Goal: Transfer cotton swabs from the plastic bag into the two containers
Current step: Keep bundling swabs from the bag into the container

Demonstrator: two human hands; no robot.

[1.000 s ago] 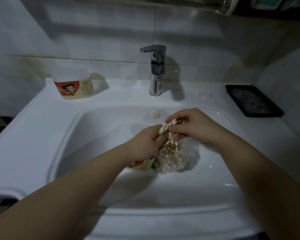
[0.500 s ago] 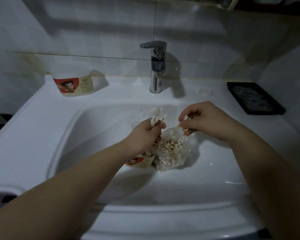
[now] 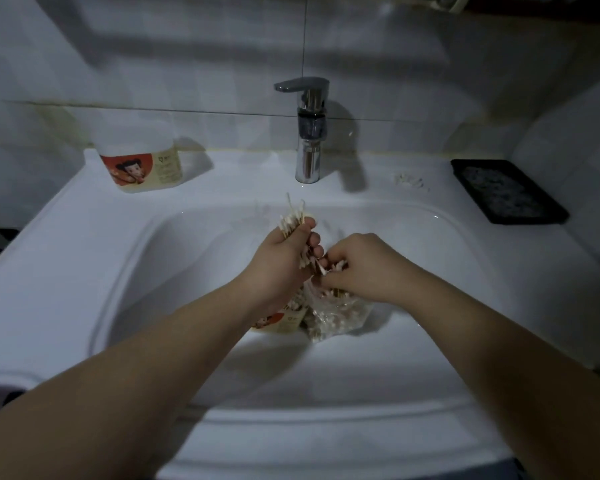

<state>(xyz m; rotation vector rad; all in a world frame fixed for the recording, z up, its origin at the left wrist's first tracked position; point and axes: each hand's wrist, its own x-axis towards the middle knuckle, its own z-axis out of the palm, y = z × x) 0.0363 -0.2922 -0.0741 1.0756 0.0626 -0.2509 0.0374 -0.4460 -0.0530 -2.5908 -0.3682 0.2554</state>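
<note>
A clear plastic bag (image 3: 336, 313) full of cotton swabs lies in the white sink basin (image 3: 430, 271). My left hand (image 3: 281, 258) grips a bundle of cotton swabs (image 3: 291, 220) whose tips stick up past my thumb. My right hand (image 3: 364, 268) pinches more swabs at the bag's mouth, right beside the left fingers. One container (image 3: 281, 322) with a red cartoon label sits in the basin under my left wrist, mostly hidden. A second container (image 3: 141, 161) with the same label stands on the sink's back left ledge.
A chrome faucet (image 3: 309, 133) rises at the back centre. A black tray (image 3: 506, 190) lies on the right ledge, with a few loose white bits (image 3: 411, 181) to its left. Tiled walls close in behind and to the right.
My left hand has lifted its bundle of swabs a little higher. My right hand has dropped back to the bag's mouth, close against the left fingers.
</note>
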